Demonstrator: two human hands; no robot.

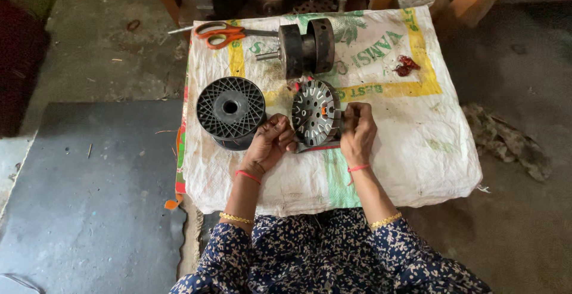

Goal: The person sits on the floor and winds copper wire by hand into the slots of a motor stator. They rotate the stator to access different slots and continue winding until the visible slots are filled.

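Head view, slotted metal disc point(316, 112): a round, silvery part with radial slots and a small orange piece near its middle, propped on edge near the centre of the table point(417, 151).
Handling: judged stiff, fairly heavy and hard-edged; best held by the rim, as both hands do.
Left hand point(271, 142): fingers curled, steadying the disc's lower left rim.
Right hand point(357, 130): fingers pinched shut at the disc's right edge; what they pinch cannot be told.
Table cover: a woven white sack with green and yellow print, rough and creased.
Black spool point(231, 110): ribbed plastic, just left of the left hand.
Dark metal cylinder point(307, 46): with a shaft, toward the far edge.
Scissors point(223, 33): orange-handled, far left corner.
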